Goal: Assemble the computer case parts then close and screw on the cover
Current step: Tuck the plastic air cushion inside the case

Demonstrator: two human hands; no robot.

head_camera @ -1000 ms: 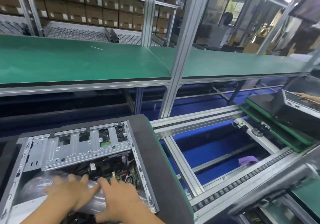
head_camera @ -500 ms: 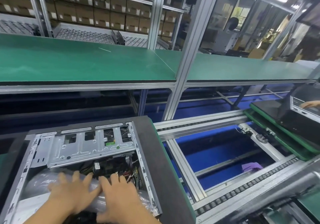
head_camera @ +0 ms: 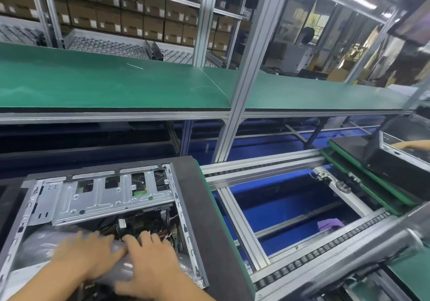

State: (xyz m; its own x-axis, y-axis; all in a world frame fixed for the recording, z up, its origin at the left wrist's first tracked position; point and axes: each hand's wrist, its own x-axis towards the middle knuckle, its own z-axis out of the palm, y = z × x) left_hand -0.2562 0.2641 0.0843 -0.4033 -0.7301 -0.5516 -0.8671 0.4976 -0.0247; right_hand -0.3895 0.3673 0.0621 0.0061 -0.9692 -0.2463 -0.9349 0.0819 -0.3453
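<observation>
An open computer case [head_camera: 186,210] lies on its side on a dark pallet [head_camera: 209,207] at the lower left. A silver drive bracket [head_camera: 93,203] spans its far half, with cables and a board below it. A clear plastic bag [head_camera: 35,245] lies inside the case at the near side. My left hand [head_camera: 86,254] and my right hand [head_camera: 149,263] both rest flat on the bag with fingers spread, side by side. No cover panel is in view on this case.
A roller conveyor frame [head_camera: 267,170] runs to the right over a blue floor, with a purple cloth [head_camera: 330,224] below. Another case [head_camera: 395,158] on a green pallet sits far right, with another person's hand [head_camera: 411,144] on it. A green shelf [head_camera: 116,84] spans behind.
The view has shifted slightly, so the case sits further right in frame. Both hands stay pressed on the plastic bag with little movement.
</observation>
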